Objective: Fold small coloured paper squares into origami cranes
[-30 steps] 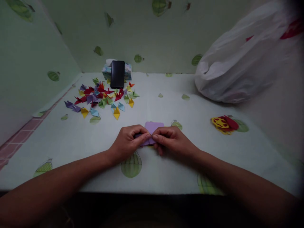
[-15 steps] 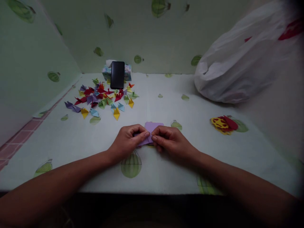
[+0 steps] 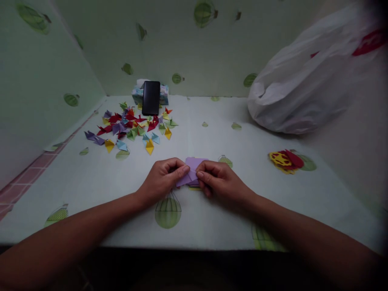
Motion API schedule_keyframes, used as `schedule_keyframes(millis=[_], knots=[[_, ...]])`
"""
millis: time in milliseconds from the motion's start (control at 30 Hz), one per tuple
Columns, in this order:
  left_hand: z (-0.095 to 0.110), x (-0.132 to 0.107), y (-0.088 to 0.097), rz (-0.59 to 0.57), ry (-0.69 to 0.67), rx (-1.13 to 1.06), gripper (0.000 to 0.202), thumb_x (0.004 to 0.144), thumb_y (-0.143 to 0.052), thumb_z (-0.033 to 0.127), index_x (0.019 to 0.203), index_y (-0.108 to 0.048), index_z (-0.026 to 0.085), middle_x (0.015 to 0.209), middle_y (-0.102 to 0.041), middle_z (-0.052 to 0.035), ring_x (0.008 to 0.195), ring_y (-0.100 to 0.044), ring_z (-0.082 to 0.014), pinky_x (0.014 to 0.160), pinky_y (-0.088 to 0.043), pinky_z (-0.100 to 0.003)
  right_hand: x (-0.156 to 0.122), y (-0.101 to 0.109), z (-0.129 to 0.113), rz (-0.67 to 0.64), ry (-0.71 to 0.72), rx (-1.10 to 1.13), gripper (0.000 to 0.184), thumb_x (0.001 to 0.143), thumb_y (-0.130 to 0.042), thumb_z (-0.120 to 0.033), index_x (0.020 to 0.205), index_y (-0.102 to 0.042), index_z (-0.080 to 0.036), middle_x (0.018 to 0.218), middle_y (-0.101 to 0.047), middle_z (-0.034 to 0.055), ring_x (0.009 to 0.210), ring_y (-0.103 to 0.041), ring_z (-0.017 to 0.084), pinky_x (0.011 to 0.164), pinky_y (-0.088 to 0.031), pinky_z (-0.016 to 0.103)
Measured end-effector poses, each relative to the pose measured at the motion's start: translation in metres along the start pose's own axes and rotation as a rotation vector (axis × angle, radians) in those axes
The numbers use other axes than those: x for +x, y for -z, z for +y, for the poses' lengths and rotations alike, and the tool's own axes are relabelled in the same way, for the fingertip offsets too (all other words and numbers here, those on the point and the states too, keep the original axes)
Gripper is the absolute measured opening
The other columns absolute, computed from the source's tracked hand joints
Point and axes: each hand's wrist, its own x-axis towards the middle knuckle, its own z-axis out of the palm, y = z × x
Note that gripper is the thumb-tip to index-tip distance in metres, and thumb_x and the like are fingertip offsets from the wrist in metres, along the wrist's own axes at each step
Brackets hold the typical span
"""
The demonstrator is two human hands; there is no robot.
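Between my hands is a small folded piece of purple origami paper (image 3: 188,177). My left hand (image 3: 165,176) pinches its left side between thumb and forefinger. On the opposite side, my right hand (image 3: 218,178) grips it the same way, with the fingers curled in. Beneath and just behind lies a stack of paper squares (image 3: 194,162) with a purple sheet on top and a yellow edge showing. My fingers cover parts of both the folded paper and the stack.
Many folded paper cranes (image 3: 130,125) lie at the back left. A black phone (image 3: 150,98) leans on a tissue box (image 3: 164,95). To the right are red and yellow paper cutouts (image 3: 285,161) and a large white plastic bag (image 3: 297,89). The table's front edge (image 3: 194,247) is near.
My fingertips have moved slightly apart, and more of the folded purple paper shows between them. The whole view has shifted a little. Both hands keep their pinch.
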Motion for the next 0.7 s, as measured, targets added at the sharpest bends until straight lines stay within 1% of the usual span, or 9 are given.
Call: schedule_keyframes(millis=[100,167,233,333,400,500,600,633,700], knots=[[-0.004,0.006,0.006,0.019,-0.069,-0.077,0.025,0.093,-0.057,0.037,0.09,-0.07,0.016,0.079,-0.066,-0.0012,0.07,-0.058,-0.0113,0.064,-0.047,-0.022,0.001,0.003,0.0,-0.01,-0.043,0.175,0.029,0.089,-0.064,-0.036,0.07,-0.053,-0.017,0.055,-0.056,-0.005,0.041,-0.048,0.006,0.043,-0.036,0.019],[-0.006,0.01,0.008,0.028,-0.125,-0.109,0.018,0.09,-0.062,0.031,0.101,-0.07,0.018,0.087,-0.069,-0.0018,0.075,-0.062,-0.012,0.069,-0.05,-0.023,0.002,0.004,0.001,-0.029,-0.075,0.321,0.03,0.087,-0.067,-0.036,0.07,-0.052,-0.017,0.053,-0.055,-0.0059,0.039,-0.046,0.005,0.041,-0.034,0.018],[-0.008,0.011,0.009,-0.004,-0.191,-0.126,0.021,0.085,-0.068,0.025,0.105,-0.07,0.019,0.089,-0.069,-0.0019,0.079,-0.064,-0.0126,0.072,-0.052,-0.023,0.002,0.003,0.002,-0.054,-0.106,0.422,0.031,0.085,-0.07,-0.036,0.07,-0.051,-0.017,0.054,-0.055,-0.0061,0.038,-0.045,0.004,0.038,-0.032,0.017],[-0.007,0.009,0.007,-0.057,-0.264,-0.126,0.018,0.082,-0.072,0.02,0.1,-0.072,0.019,0.092,-0.069,-0.0028,0.083,-0.065,-0.0131,0.075,-0.052,-0.024,0.002,0.0,0.004,-0.105,-0.13,0.464,0.03,0.085,-0.07,-0.036,0.07,-0.052,-0.017,0.056,-0.057,-0.0051,0.037,-0.045,0.004,0.036,-0.031,0.017],[-0.004,0.006,0.007,-0.105,-0.277,-0.106,0.008,0.082,-0.071,0.019,0.09,-0.073,0.017,0.087,-0.067,-0.0029,0.076,-0.064,-0.0123,0.07,-0.052,-0.024,0.002,-0.001,0.005,-0.162,-0.127,0.426,0.03,0.086,-0.068,-0.038,0.071,-0.054,-0.017,0.058,-0.057,-0.0044,0.037,-0.046,0.005,0.036,-0.032,0.018],[0.001,0.004,0.007,-0.117,-0.224,-0.112,0.007,0.083,-0.07,0.021,0.082,-0.07,0.015,0.079,-0.065,-0.0014,0.068,-0.061,-0.0103,0.065,-0.05,-0.023,0.0,-0.001,0.004,-0.165,-0.029,0.213,0.034,0.093,-0.06,-0.044,0.073,-0.056,-0.016,0.059,-0.057,-0.0024,0.043,-0.049,0.008,0.043,-0.038,0.021],[0.002,0.004,0.006,-0.108,-0.085,-0.156,0.012,0.082,-0.07,0.024,0.077,-0.066,0.014,0.07,-0.063,0.0007,0.065,-0.058,-0.0091,0.065,-0.047,-0.022,-0.002,-0.001,-0.001,0.013,0.165,-0.012,0.039,0.099,-0.047,-0.046,0.077,-0.058,-0.016,0.066,-0.056,0.0003,0.058,-0.053,0.01,0.055,-0.043,0.023],[0.001,0.004,0.005,-0.116,-0.034,-0.169,0.013,0.082,-0.071,0.024,0.076,-0.065,0.014,0.068,-0.063,0.0011,0.064,-0.058,-0.0086,0.063,-0.046,-0.021,-0.003,-0.001,-0.002,0.053,0.201,-0.022,0.035,0.099,-0.049,-0.046,0.083,-0.059,-0.016,0.071,-0.056,0.0004,0.061,-0.053,0.01,0.056,-0.044,0.023],[-0.001,0.003,0.002,-0.146,0.055,-0.189,0.015,0.08,-0.072,0.024,0.075,-0.063,0.013,0.066,-0.063,0.0015,0.061,-0.057,-0.0081,0.06,-0.044,-0.02,-0.002,-0.001,-0.003,0.072,0.216,0.019,0.026,0.092,-0.061,-0.043,0.094,-0.059,-0.017,0.077,-0.058,0.0003,0.065,-0.054,0.011,0.057,-0.045,0.023]])
